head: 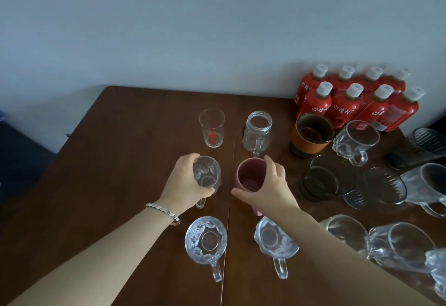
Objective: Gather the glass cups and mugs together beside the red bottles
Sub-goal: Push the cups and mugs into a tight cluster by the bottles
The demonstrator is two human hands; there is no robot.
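Observation:
My left hand [184, 182] grips a clear patterned glass mug [208, 172] at the table's middle. My right hand [270, 187] wraps around a pink cup [249, 175] just to its right. Beyond them stand a tall glass with a red print [212, 128] and a jar-shaped glass mug [257, 130]. Two more patterned glass mugs [206, 239] [275, 239] sit close to me. Several red bottles [347, 102] with white caps stand at the far right by the wall. Beside them are an orange-sleeved cup [311, 136] and several glass cups and mugs [354, 141].
The brown wooden table [120, 160] has a seam running down its middle. Its left edge drops off to a dark floor. A dark ribbed glass [420, 146] stands at the far right edge. A pale wall rises behind the table.

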